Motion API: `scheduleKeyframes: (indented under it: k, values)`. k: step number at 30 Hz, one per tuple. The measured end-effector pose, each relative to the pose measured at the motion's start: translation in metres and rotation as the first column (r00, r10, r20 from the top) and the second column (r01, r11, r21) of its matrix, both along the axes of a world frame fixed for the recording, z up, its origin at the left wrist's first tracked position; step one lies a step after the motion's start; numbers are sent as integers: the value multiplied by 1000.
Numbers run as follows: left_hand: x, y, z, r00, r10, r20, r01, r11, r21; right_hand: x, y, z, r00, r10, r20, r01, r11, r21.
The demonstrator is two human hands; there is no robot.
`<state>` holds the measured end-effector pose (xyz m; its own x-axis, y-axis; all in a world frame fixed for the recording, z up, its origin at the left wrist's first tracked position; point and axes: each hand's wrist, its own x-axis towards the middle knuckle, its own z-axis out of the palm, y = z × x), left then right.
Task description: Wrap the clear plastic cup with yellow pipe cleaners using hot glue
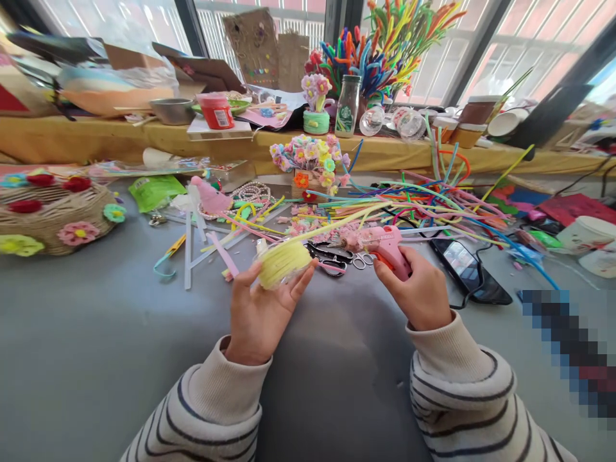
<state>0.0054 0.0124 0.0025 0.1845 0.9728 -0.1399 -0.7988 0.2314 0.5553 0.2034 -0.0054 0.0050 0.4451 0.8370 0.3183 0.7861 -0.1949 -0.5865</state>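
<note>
My left hand [262, 311] holds up a small clear cup-like piece wound with yellow pipe cleaner [285, 263], gripped between thumb and fingers. A loose pale yellow strand runs from it up to the right. My right hand [421, 289] is closed round the handle of a pink hot glue gun [385, 244]. Its nozzle points left, towards the yellow-wound piece but apart from it. Black-handled scissors [332, 255] lie on the table behind and between my hands.
Many coloured pipe cleaners [433, 202] spread over the back of the grey table [332, 385]. A flower-trimmed basket [62, 215] stands left, a phone with a cable [466, 269] right. A glass bottle [347, 106] and a red tub [215, 110] stand on the raised ledge.
</note>
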Motion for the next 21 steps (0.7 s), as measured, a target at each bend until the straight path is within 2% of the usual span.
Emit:
scheduleKeyframes:
  k: [6, 11, 21]
  values:
    - [4, -6, -5, 997, -78, -20, 79, 996, 47, -3, -3, -4, 997, 3, -83, 2, 998, 64]
    - [8, -10, -5, 991, -111, -76, 116, 992, 54, -6, -5, -13, 1000, -5, -19, 8, 990, 141]
    - [7, -8, -5, 985, -171, 6, 171, 985, 33, -6, -3, -19, 1000, -20, -21, 22, 993, 120]
